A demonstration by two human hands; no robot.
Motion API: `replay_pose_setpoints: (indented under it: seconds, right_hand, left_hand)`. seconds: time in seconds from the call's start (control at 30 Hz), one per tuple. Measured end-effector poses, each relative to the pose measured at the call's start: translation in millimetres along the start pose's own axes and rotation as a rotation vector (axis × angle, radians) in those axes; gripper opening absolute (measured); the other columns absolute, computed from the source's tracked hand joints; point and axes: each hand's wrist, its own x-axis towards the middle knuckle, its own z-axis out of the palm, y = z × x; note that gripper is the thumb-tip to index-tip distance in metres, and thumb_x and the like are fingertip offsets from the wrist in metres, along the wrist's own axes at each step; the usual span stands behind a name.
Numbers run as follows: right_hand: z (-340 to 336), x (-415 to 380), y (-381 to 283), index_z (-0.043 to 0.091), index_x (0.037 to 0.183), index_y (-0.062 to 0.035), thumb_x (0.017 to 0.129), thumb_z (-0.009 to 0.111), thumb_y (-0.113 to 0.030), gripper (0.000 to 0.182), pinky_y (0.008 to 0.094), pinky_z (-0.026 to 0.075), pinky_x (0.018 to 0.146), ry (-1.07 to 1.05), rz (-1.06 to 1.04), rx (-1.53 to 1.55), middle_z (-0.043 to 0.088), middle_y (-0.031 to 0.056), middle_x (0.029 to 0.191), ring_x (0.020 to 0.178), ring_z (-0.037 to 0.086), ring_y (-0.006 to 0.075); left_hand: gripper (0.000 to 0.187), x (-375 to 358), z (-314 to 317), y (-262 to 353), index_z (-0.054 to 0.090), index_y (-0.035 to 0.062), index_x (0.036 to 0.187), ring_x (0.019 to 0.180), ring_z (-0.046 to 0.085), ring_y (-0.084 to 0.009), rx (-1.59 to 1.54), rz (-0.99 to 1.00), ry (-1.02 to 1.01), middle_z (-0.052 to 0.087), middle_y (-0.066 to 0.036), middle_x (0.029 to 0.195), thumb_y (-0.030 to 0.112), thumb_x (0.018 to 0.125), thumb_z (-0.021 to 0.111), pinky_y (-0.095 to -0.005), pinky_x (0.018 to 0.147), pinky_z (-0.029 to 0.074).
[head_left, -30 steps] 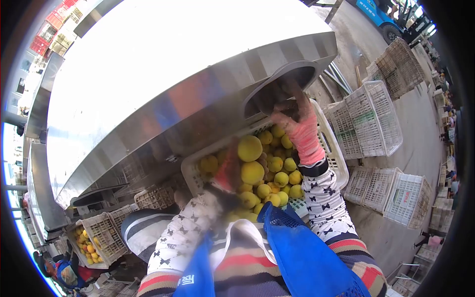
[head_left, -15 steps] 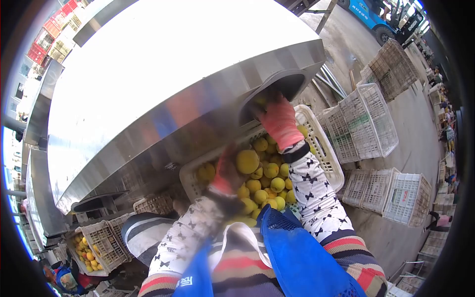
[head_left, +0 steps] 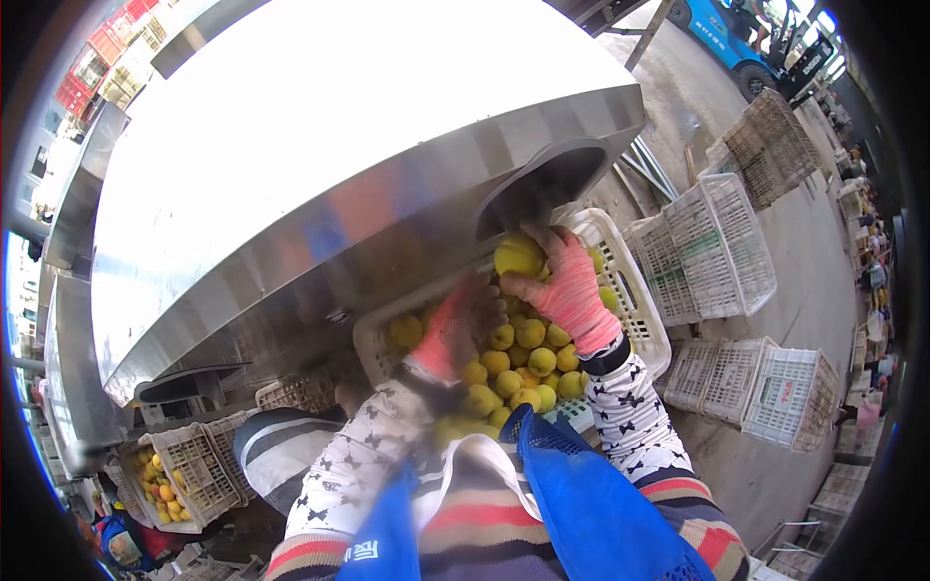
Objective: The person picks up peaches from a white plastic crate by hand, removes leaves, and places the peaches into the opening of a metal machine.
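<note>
My right hand (head_left: pixel 567 290), in a pink glove, grips a large yellow peach (head_left: pixel 518 256) just below the dark opening (head_left: pixel 542 184) in the metal table's side. My left hand (head_left: pixel 458 324), in a similar glove, hovers over the left part of a cream plastic crate (head_left: pixel 635 276). Motion blurs its darker fingers, and I cannot make out whether anything is in them. Under both hands, many yellow-green peaches (head_left: pixel 531 334) fill the crate. The crate's far side runs beneath the table edge.
A metal table (head_left: pixel 368 208) with a glaring white top spans the front. White crates (head_left: pixel 722 242) lie to the right, with more crates (head_left: pixel 790 397) nearer me. At lower left, a crate (head_left: pixel 199 474) holds orange-yellow fruit. A blue forklift (head_left: pixel 722 34) stands at far right.
My right hand has come back out of the opening, now with a peach in it. My left hand has shifted slightly up and right, and the large peach beside it no longer shows.
</note>
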Motion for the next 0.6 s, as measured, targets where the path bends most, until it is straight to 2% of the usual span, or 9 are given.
replay_pose_setpoints:
  seconds: [0.03,0.1,0.23,0.3,0.37,0.43,0.5,0.57,0.6]
  right_hand:
    - [6.0,13.9,8.9,0.057,0.13,-0.0014,0.068,0.084,-0.042,0.078,0.0435,0.047,0.096,0.187,-0.017,-0.176,0.058,0.0227,0.121,0.113,0.057,0.0391]
    - [10.8,29.3,12.4,0.058,0.129,-0.0015,0.072,0.082,-0.041,0.073,0.044,0.048,0.095,0.196,0.093,-0.293,0.059,0.0219,0.12,0.111,0.058,0.0388]
    - [49.1,92.4,30.0,0.06,0.122,-0.0058,0.077,0.078,-0.04,0.06,0.0437,0.052,0.081,0.273,0.212,-0.386,0.064,0.0149,0.1,0.096,0.062,0.0351]
    - [29.9,87.6,42.6,0.062,0.118,-0.0045,0.079,0.077,-0.034,0.051,0.0436,0.051,0.076,0.459,-0.137,-0.29,0.065,0.0129,0.095,0.087,0.062,0.0344]
    - [28.1,69.0,42.4,0.064,0.113,-0.0037,0.081,0.077,-0.029,0.043,0.0433,0.051,0.073,0.527,-0.23,-0.082,0.065,0.0121,0.092,0.08,0.061,0.0337]
    - [38.1,11.9,29.2,0.066,0.109,-0.0033,0.082,0.076,-0.025,0.036,0.0426,0.049,0.071,0.474,-0.06,0.234,0.064,0.0124,0.089,0.074,0.059,0.0329]
    - [84.5,-29.3,54.2,0.067,0.108,-0.0023,0.086,0.069,-0.013,0.025,0.0271,0.049,0.069,0.128,0.113,0.192,0.065,0.0077,0.093,0.08,0.062,0.0144]
    - [170.4,-57.3,102.7,0.069,0.103,-0.002,0.087,0.07,-0.025,0.028,0.0287,0.05,0.069,-0.11,0.419,0.439,0.068,0.0108,0.093,0.078,0.065,0.017]
    - [198.0,-54.0,102.1,0.069,0.104,-0.0018,0.086,0.07,-0.033,0.036,0.0301,0.051,0.069,-0.274,0.555,0.275,0.069,0.0121,0.093,0.078,0.065,0.018]
  left_hand:
    - [0.053,-1.5,-13.1,-7.1,0.053,0.0049,0.131,0.104,0.06,-0.0191,0.111,0.044,0.138,0.062,-0.008,0.119,0.046,0.097,0.056,-0.0348,0.091,0.05]
    - [0.052,-15.5,-38.5,-18.9,0.053,0.0047,0.131,0.099,0.059,-0.0165,0.039,0.159,0.292,0.061,-0.008,0.118,0.042,0.096,0.06,-0.0314,0.089,0.048]
    - [0.045,-19.3,-123.0,-43.4,0.053,0.0028,0.133,0.106,0.058,-0.0278,0.594,0.416,0.591,0.06,-0.016,0.118,0.028,0.095,0.06,-0.0386,0.097,0.047]
    - [0.047,-25.5,-125.5,-37.4,0.054,0.0018,0.129,0.106,0.059,-0.0323,0.722,0.451,0.673,0.061,-0.019,0.114,0.028,0.092,0.062,-0.04,0.094,0.047]
    - [0.046,-25.7,-133.8,-40.1,0.057,0.0019,0.126,0.103,0.061,-0.0358,0.797,0.475,0.704,0.064,-0.02,0.11,0.027,0.089,0.065,-0.0407,0.092,0.048]
    - [0.043,-17.1,-158.0,-53.5,0.059,0.0032,0.123,0.099,0.064,-0.0382,0.83,0.501,0.695,0.067,-0.019,0.105,0.027,0.087,0.066,-0.0407,0.089,0.049]
    - [0.044,-6.1,-193.6,-60.2,0.061,0.0033,0.119,0.095,0.065,-0.0399,1.394,0.373,0.518,0.069,-0.018,0.101,0.031,0.086,0.068,-0.0419,0.086,0.05]
    - [0.043,13.0,-219.4,-77.6,0.063,0.0044,0.116,0.091,0.066,-0.04,1.6,0.277,0.547,0.071,-0.018,0.097,0.035,0.085,0.068,-0.0431,0.083,0.051]
    - [0.043,30.5,-221.9,-94.0,0.064,0.0055,0.114,0.09,0.067,-0.0392,1.532,0.266,0.681,0.071,-0.017,0.095,0.037,0.085,0.068,-0.0436,0.082,0.052]
